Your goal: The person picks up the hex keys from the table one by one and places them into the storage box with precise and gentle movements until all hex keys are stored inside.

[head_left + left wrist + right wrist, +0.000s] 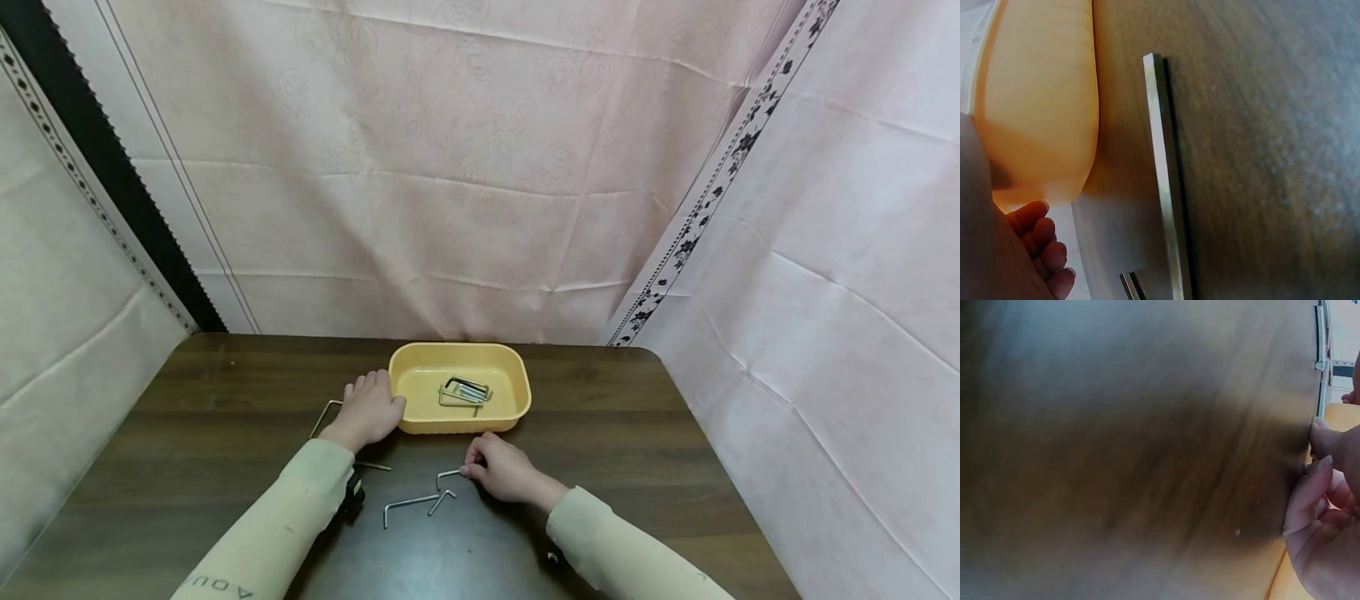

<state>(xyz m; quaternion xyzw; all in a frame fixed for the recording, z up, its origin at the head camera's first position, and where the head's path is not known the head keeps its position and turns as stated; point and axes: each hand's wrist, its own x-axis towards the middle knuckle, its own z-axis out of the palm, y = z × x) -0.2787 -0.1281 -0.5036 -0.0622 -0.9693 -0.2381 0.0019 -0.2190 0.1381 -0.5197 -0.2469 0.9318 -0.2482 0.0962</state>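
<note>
My left hand (365, 410) rests against the left end of a yellow plastic tray (517, 404), its thumb at the front corner. In the left wrist view its fingertips (1052, 253) are loosely bent beside the tray wall (1038, 106). Between thumb and fingers, my right hand (504, 468) pinches one end of a small silver hex key (447, 474) lying low over the table before the tray. Close by lie a longer silver hex key (408, 502) and a short one (442, 502). A brass-coloured hex key (322, 417) is partly hidden by my left wrist.
Several hex keys (465, 393), brass-coloured, silver and black, lie inside the tray. The tray stands near the back edge of the brown wood-grain table (637, 500). Pale cloth (450, 208) hangs behind the table and at both sides.
</note>
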